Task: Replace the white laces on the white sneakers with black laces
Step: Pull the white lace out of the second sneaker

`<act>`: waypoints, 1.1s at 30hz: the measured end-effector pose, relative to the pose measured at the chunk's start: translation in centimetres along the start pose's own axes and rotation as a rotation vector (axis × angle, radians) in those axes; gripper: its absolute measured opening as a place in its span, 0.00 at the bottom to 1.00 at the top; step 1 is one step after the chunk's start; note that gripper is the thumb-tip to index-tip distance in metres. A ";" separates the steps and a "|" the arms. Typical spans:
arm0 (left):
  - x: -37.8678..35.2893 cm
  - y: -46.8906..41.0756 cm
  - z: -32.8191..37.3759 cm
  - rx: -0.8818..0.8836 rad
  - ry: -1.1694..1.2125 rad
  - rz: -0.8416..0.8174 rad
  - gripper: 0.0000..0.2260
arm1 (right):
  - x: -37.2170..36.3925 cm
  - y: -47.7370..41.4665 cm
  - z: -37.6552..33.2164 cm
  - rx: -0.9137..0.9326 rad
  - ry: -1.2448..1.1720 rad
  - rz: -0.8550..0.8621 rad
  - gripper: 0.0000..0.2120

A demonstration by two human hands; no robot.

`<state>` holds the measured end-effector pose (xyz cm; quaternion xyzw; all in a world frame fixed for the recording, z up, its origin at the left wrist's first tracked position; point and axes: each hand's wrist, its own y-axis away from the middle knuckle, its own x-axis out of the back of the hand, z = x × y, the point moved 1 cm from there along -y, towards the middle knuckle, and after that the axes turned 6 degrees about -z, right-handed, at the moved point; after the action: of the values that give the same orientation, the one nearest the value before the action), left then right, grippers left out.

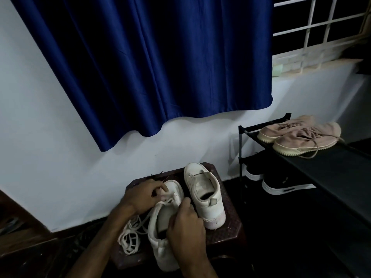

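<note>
Two white sneakers stand on a dark brown stool (230,223). The near sneaker (160,243) is at the stool's front left, heel toward me. My right hand (185,227) grips its right side by the opening. My left hand (143,195) has its fingers curled at the tongue and eyelets, pinching the white lace there. That white lace (130,235) hangs out in a loose tangle on the stool's left side. The far sneaker (203,194) stands to the right with no lace showing. Black laces (153,177) lie at the stool's back left edge, partly hidden by my left hand.
A black shoe rack (321,167) stands at the right with a pair of pink sneakers (299,135) on top and black shoes (281,182) on the lower shelf. A blue curtain (150,67) hangs over the white wall behind. The floor around the stool is dark.
</note>
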<state>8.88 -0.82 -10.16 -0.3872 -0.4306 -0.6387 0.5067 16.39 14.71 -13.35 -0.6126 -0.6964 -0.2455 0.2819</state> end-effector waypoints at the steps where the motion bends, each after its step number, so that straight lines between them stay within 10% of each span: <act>1: -0.2 0.0 -0.1 -0.024 0.016 -0.029 0.04 | 0.0 0.0 0.0 -0.001 -0.003 -0.005 0.12; 11: 3.3 -1.3 6.6 -0.215 -0.371 0.260 0.02 | -0.1 -0.2 -0.1 0.000 0.040 -0.018 0.11; 15: 6.5 -2.1 8.4 -0.204 -0.150 0.153 0.11 | -0.3 -0.1 -0.2 -0.006 0.066 -0.019 0.13; 22: 15.9 -2.2 10.1 -0.234 -0.072 0.527 0.16 | -0.7 -0.4 0.1 0.007 0.052 0.005 0.16; 25: 16.3 -3.3 11.3 -0.399 0.251 0.434 0.11 | -0.8 -0.4 0.1 0.014 0.074 0.003 0.16; 33: 4.4 -2.3 8.3 -0.402 -0.263 -0.002 0.07 | -0.6 -0.2 0.1 0.040 0.062 0.010 0.15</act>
<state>6.32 5.89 -3.66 -0.5598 -0.3573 -0.6561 0.3585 16.20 14.35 -13.87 -0.6024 -0.6889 -0.2489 0.3170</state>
